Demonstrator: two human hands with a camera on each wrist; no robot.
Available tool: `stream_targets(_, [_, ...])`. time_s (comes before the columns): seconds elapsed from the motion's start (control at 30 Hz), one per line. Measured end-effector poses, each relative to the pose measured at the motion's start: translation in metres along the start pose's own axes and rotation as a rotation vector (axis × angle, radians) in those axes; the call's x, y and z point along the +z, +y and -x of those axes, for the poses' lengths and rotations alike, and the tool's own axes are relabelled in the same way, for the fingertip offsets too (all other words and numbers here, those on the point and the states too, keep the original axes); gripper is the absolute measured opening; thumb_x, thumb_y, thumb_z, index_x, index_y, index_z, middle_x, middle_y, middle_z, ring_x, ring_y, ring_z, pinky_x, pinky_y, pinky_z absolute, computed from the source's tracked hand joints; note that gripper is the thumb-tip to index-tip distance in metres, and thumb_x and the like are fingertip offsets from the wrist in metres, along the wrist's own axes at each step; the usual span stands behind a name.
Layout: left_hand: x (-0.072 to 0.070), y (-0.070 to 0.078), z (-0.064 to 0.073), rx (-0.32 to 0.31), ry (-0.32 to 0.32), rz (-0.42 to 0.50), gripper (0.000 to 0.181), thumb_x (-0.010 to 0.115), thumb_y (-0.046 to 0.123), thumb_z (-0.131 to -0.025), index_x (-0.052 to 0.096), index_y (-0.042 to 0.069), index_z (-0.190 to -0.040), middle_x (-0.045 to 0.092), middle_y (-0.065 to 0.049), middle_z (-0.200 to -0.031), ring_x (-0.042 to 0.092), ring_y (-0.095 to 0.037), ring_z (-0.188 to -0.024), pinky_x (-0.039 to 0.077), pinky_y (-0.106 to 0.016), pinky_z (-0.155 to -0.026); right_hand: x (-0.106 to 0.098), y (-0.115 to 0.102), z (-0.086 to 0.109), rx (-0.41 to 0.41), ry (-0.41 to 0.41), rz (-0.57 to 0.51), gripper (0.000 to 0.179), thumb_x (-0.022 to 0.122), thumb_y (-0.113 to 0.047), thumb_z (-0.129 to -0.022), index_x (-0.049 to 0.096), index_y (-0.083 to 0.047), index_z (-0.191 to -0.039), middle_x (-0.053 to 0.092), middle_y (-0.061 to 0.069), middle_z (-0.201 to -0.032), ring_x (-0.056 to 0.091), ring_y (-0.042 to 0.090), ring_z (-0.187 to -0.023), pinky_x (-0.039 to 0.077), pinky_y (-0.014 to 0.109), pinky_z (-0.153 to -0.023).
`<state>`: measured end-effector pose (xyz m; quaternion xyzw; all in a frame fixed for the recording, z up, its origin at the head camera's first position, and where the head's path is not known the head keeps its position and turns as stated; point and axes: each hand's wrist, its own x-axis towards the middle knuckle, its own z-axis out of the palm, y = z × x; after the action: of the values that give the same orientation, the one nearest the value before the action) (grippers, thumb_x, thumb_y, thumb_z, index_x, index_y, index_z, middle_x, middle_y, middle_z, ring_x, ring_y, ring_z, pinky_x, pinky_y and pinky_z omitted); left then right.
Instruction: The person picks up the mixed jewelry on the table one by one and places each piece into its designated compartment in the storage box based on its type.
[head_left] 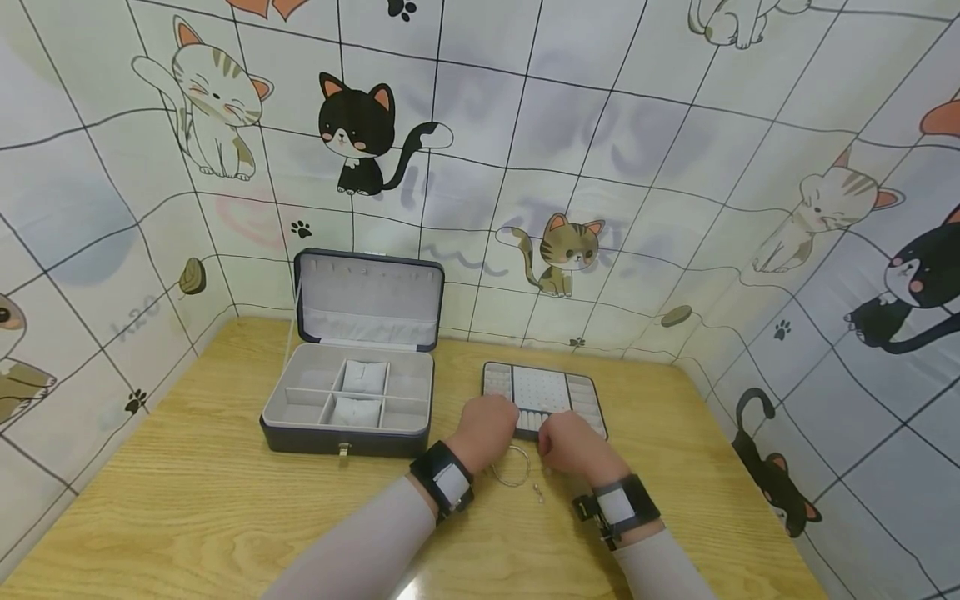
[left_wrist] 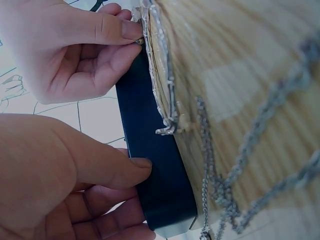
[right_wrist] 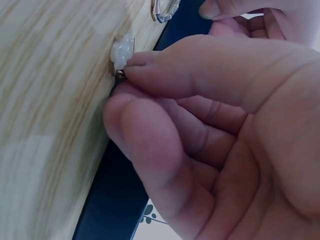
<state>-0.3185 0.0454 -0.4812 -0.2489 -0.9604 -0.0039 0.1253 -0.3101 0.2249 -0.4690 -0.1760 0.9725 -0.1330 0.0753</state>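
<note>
My left hand (head_left: pixel 486 425) grips the front edge of a dark-blue jewelry tray (head_left: pixel 598 408), its thumb (left_wrist: pixel 142 164) against the tray's front wall. Farther right, my right hand (head_left: pixel 577 446) pinches a small piece of jewelry with a white bead cluster (right_wrist: pixel 121 52) between thumb and fingertips, close over the wood. In the head view this piece is hidden by the hand. A silver bracelet (head_left: pixel 512 485) lies on the table in front of the tray, between the hands. A silver chain (left_wrist: pixel 260 117) shows large in the left wrist view.
An open dark-blue jewelry box (head_left: pixel 273 439) stands to the left, its lid (head_left: pixel 367 292) raised, with two pale cushions (head_left: pixel 365 377) in its compartments. A small dangling piece (head_left: pixel 538 493) lies near the bracelet. Behind the wooden table (head_left: pixel 172 475) hangs a cat-print cloth (head_left: pixel 465 167).
</note>
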Motion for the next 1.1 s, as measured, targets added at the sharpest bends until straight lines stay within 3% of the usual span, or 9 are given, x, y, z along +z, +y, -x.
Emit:
stream_targets(0.4, [-0.0011, -0.0005, -0.0004, 0.0, -0.023, 0.019, 0.012, 0.07, 0.02, -0.101, 0.075, 0.017, -0.091, 0.068, 0.001, -0.079, 0.06, -0.014, -0.068, 0.054, -0.029, -0.054, -0.001, -0.0029, 0.0027, 0.005, 0.006, 0.024, 0.032, 0.076, 0.005, -0.077, 0.06, -0.016, -0.058, 0.056, -0.006, -0.057, 0.052, 0.012, -0.054, 0.044, 0.027, -0.054])
stream_targets(0.7, [-0.0013, -0.0012, -0.0009, 0.007, -0.03, -0.002, 0.011, 0.07, 0.02, -0.101, 0.075, 0.018, -0.092, 0.068, 0.001, -0.079, 0.06, -0.013, -0.068, 0.054, -0.029, -0.055, -0.0012, -0.0055, 0.0027, 0.006, 0.001, 0.057, 0.026, 0.079, 0.005, -0.078, 0.066, -0.014, -0.066, 0.059, -0.005, -0.064, 0.054, 0.014, -0.062, 0.047, 0.029, -0.059])
stream_targets(0.9, [0.0006, -0.0011, -0.0009, 0.012, -0.032, -0.015, 0.011, 0.07, 0.021, -0.101, 0.075, 0.018, -0.092, 0.069, 0.001, -0.079, 0.062, -0.013, -0.069, 0.055, -0.03, -0.056, -0.003, -0.0045, 0.003, -0.013, 0.0, 0.066, 0.029, 0.076, 0.001, -0.086, 0.063, -0.014, -0.064, 0.056, -0.005, -0.061, 0.052, 0.012, -0.058, 0.045, 0.026, -0.055])
stream_targets(1.1, [-0.0008, -0.0008, -0.0009, 0.007, -0.044, -0.003, 0.009, 0.07, 0.02, -0.1, 0.075, 0.018, -0.093, 0.069, 0.001, -0.08, 0.062, -0.013, -0.07, 0.056, -0.03, -0.057, -0.0028, 0.0011, 0.003, -0.034, -0.004, 0.028, 0.036, 0.071, 0.003, -0.084, 0.055, -0.016, -0.058, 0.048, -0.008, -0.054, 0.045, 0.009, -0.051, 0.038, 0.025, -0.051])
